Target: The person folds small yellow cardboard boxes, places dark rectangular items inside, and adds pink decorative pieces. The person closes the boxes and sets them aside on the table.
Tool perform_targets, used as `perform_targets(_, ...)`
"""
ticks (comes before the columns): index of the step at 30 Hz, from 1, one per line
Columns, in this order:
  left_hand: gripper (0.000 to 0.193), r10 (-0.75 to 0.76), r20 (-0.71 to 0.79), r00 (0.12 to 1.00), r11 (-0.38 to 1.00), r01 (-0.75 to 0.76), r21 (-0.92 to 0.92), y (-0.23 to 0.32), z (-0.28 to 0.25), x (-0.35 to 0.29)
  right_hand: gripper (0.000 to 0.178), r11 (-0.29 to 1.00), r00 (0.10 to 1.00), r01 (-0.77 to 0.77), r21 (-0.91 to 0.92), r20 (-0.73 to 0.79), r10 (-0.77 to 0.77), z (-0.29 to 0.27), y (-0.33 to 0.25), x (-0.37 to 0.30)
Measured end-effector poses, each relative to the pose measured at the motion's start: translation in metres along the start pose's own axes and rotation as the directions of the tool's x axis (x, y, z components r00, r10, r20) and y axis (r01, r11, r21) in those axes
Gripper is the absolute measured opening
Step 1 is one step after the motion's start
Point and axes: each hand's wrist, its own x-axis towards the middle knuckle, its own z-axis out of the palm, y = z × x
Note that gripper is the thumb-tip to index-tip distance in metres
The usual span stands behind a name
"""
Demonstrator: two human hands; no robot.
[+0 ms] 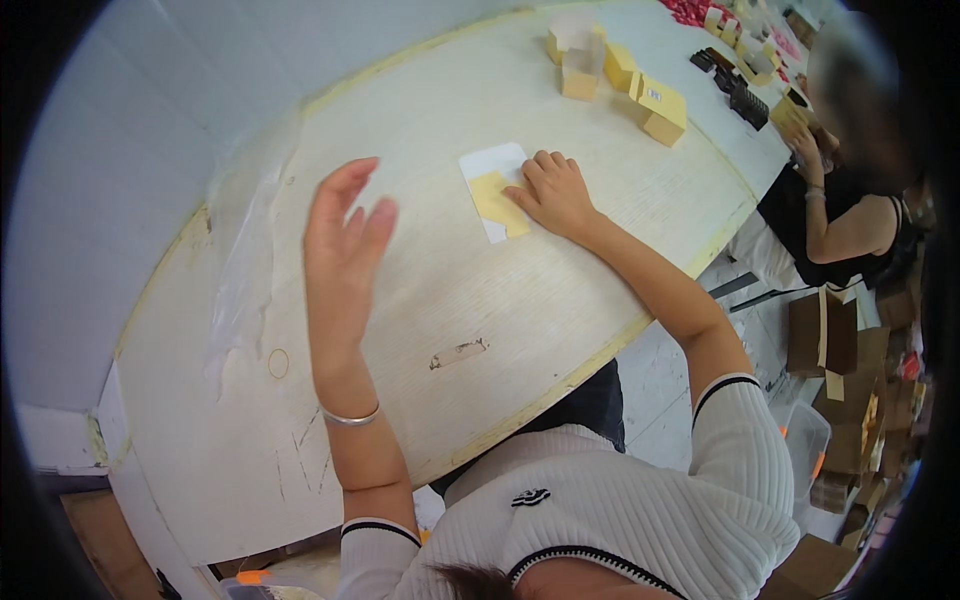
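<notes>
A flat carton (pixel 490 197), yellow and white with a pale flap at its far end, lies on the white table (pixel 430 270). My right hand (pixel 558 195) is on the carton's right side, fingers bent and thumb lying across the yellow panel, holding it against the tabletop. What is under the fingers is hidden. To the left, my left hand (pixel 345 225) is raised above the table, its thumb apart from the fingers and nothing in it. A bangle (pixel 350 418) circles the left wrist.
Yellow boxes, one an upright box (pixel 580 78) and one a closed box (pixel 657 108), stand at the far right. Black ridged pieces (pixel 748 106) lie beyond. A co-worker's hand (pixel 805 145) holds a yellow box. Clear plastic film (pixel 245 240) lies along the left. Cardboard boxes (pixel 822 332) stand on the right floor.
</notes>
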Motion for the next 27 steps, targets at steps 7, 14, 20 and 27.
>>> perform_targets(7, 0.061, -0.123, 0.229, 0.966, 0.975, 0.076, 0.207, -0.027, 0.038, 0.006, 0.043, 0.994, 0.994, -0.105, -0.012, -0.023, 0.104, -0.001, -0.002, 0.011)
perform_targets(14, 0.092, 0.145, 0.147, 0.979, 0.974, -0.167, 0.154, -0.050, 0.058, 0.007, 0.035, 0.933, 0.974, 0.129, 0.337, -0.221, -0.054, -0.084, -0.093, 0.061)
perform_targets(20, 0.080, 0.018, 0.056, 0.998, 0.971, -0.004, -0.239, -0.017, 0.011, 0.014, 0.024, 0.454, 0.956, 0.254, 0.854, -0.293, 0.016, -0.119, -0.112, 0.084)
perform_targets(27, 0.064, -0.304, 0.296, 0.906, 0.679, 0.424, -0.600, 0.000, -0.036, 0.003, 0.076, 0.470, 0.850, 0.375, 0.799, -0.095, -0.518, -0.123, -0.101, 0.080)
